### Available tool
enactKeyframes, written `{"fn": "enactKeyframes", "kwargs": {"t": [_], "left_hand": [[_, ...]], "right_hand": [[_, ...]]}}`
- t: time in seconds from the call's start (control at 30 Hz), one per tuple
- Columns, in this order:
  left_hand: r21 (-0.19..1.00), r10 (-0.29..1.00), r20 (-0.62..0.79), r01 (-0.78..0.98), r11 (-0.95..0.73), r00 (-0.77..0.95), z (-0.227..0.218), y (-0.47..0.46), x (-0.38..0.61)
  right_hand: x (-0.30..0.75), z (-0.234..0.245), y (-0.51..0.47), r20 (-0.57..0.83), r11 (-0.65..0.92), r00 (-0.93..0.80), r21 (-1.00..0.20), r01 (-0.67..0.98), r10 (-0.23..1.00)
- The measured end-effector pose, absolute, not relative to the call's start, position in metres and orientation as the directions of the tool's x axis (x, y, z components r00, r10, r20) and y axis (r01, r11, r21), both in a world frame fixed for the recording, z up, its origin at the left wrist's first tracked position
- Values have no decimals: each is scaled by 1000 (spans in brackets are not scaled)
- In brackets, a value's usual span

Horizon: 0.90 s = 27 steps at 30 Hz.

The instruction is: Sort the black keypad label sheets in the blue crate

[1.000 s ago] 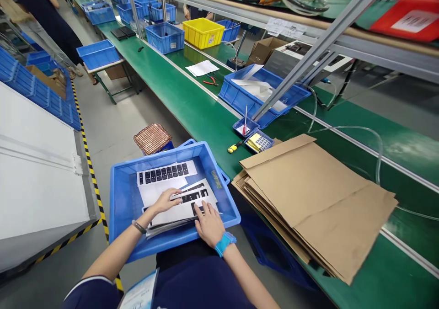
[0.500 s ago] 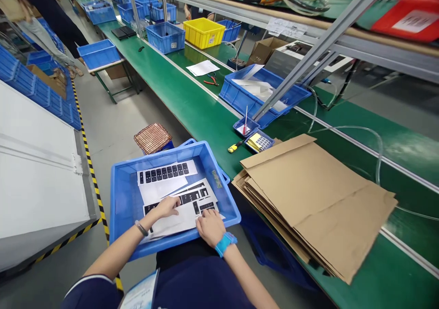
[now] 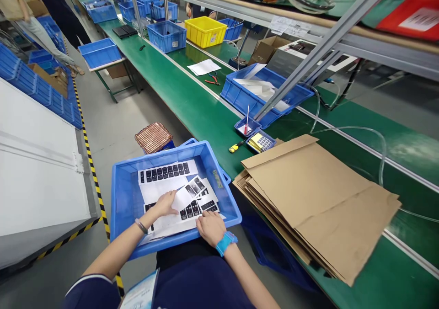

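Note:
A blue plastic bin (image 3: 125, 199) rests on my lap and holds white sheets (image 3: 192, 201) printed with rows of black key stickers. My left hand (image 3: 165, 204) lies on the stack, fingers pinching the edge of a small sheet that is lifted and turned. My right hand (image 3: 210, 225), with a turquoise watch on its wrist, presses fingers down on the front edge of the stack. Another sticker sheet (image 3: 164, 173) lies flat at the back of the bin.
A pile of flat brown cardboard (image 3: 315, 199) lies on the green bench to my right. Beyond it sit a calculator (image 3: 260, 141), a small tray, a yellow-handled tool (image 3: 235, 147) and a blue bin of papers (image 3: 240, 99). A woven stool (image 3: 152, 137) stands ahead.
My left hand has lifted and turned a small sticker sheet off the stack. My right hand slid slightly toward the bin's front edge.

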<state>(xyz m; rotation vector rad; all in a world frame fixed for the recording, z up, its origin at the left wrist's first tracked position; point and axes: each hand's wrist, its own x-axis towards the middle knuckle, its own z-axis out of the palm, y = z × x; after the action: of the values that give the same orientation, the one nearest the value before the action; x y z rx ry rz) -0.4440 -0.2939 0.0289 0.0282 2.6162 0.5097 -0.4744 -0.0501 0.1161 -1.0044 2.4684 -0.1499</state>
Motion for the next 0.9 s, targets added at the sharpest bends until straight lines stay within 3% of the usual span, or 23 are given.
{"fn": "enactKeyframes", "kwargs": {"t": [0.2, 0.4, 0.73, 0.83, 0.9], "left_hand": [[287, 135, -396, 17, 958, -908, 26, -289, -443], [301, 185, -353, 76, 951, -917, 26, -305, -446], [263, 11, -331, -81, 961, -944, 20, -338, -468], [295, 53, -280, -33, 955, -959, 31, -338, -472], [355, 153, -265, 51, 933, -952, 38, -332, -469]], "right_hand": [[-475, 118, -51, -399, 739, -628, -264, -620, -668], [-475, 117, -52, -407, 743, -626, -270, -613, -665], [-474, 115, -51, -407, 743, -627, -274, -611, -665], [-474, 115, -51, -407, 744, -627, -275, -609, -664], [-474, 115, -51, -406, 742, -625, -280, -610, -667]]}}
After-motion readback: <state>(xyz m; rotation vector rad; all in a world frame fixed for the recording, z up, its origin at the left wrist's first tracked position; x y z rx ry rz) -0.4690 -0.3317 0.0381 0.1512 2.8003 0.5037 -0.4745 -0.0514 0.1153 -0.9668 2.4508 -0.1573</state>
